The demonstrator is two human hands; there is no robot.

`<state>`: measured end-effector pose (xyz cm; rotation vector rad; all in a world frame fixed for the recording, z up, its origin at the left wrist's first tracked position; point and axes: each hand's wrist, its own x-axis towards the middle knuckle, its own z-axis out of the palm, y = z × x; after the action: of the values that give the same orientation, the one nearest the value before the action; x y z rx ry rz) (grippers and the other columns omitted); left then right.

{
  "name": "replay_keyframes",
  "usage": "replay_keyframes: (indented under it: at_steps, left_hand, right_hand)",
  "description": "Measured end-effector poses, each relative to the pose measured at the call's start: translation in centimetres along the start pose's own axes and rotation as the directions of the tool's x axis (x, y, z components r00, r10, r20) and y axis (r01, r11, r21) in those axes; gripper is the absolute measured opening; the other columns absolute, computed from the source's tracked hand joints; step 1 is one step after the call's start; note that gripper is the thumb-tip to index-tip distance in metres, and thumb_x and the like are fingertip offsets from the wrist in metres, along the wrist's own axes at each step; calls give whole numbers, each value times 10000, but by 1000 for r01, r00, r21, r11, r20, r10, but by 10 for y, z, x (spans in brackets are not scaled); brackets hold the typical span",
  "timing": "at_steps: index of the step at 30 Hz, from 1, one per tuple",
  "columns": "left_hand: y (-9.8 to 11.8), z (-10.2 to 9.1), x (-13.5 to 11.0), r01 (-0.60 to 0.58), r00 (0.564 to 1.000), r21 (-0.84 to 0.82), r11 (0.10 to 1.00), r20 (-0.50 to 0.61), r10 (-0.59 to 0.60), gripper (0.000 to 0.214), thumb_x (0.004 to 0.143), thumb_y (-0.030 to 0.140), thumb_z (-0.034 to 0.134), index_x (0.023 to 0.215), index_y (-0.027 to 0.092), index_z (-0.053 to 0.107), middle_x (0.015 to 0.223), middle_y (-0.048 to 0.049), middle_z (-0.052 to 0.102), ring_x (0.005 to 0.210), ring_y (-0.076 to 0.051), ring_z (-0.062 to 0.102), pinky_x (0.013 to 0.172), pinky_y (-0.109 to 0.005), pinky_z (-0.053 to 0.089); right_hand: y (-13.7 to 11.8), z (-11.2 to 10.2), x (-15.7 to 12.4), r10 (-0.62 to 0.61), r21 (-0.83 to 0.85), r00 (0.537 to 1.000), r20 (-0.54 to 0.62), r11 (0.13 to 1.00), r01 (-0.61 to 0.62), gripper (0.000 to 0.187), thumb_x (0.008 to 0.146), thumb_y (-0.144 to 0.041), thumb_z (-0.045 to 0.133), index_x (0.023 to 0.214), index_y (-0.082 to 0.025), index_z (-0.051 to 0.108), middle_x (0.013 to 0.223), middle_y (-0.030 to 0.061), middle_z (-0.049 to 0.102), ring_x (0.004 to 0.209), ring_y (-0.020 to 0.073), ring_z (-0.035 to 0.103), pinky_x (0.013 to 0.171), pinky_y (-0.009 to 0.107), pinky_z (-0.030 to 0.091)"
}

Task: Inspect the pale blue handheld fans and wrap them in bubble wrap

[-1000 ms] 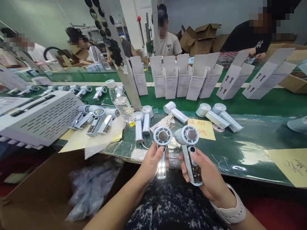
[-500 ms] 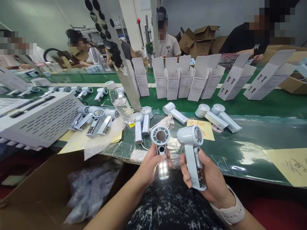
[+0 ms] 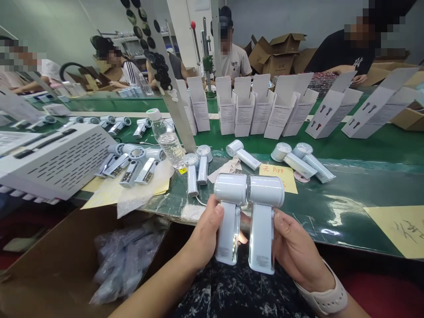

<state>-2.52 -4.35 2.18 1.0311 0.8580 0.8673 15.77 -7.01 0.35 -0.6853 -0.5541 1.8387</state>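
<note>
Two pale blue handheld fans are held side by side above my lap, their round heads almost touching. My left hand (image 3: 207,227) is closed around the handle of the left fan (image 3: 228,225), thumb on its side edge. A glow shows along that handle's inner edge. Around the right fan (image 3: 261,229), my right hand (image 3: 294,240) is closed, with its thumb at the top of the handle. Small print shows low on both handles. Beyond them on the bench lie a single fan (image 3: 243,154) and a pair of fans (image 3: 298,161).
Open white boxes (image 3: 243,112) stand in a row at the back. A water bottle (image 3: 167,141) is beside a metal post (image 3: 180,119). Left are a slotted white machine (image 3: 66,154) and several fans (image 3: 132,165). Below sits a carton (image 3: 49,265) holding bagged items. Co-workers sit opposite.
Both fans have been turned: the left one's lit panel and open ring no longer face me, and smooth sides show instead. The two fans have come closer together.
</note>
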Motion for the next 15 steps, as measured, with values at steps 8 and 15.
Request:
replay_keyframes:
  at_steps: [8, 15]
  left_hand:
    - [8, 0, -6, 24, 994, -165, 986, 109, -6, 360, 915, 463, 539, 1073, 204, 347, 1061, -119, 659, 845, -263, 692, 625, -320, 531]
    - [11, 8, -4, 73, 995, -315, 946, 93, -46, 517, 795, 382, 699, 1178, 184, 413, 998, -97, 655, 858, -227, 676, 773, -391, 570]
  right_hand:
    - [-14, 5, 1, -48, 4, 998, -41, 999, 48, 271, 942, -374, 598, 1080, -174, 717, 1080, 155, 706, 977, 323, 665, 876, 476, 550]
    - [-13, 15, -2, -17, 26, 995, -96, 999, 19, 311, 903, -416, 589, 1089, -197, 708, 1124, 131, 666, 1019, 344, 610, 897, 501, 526]
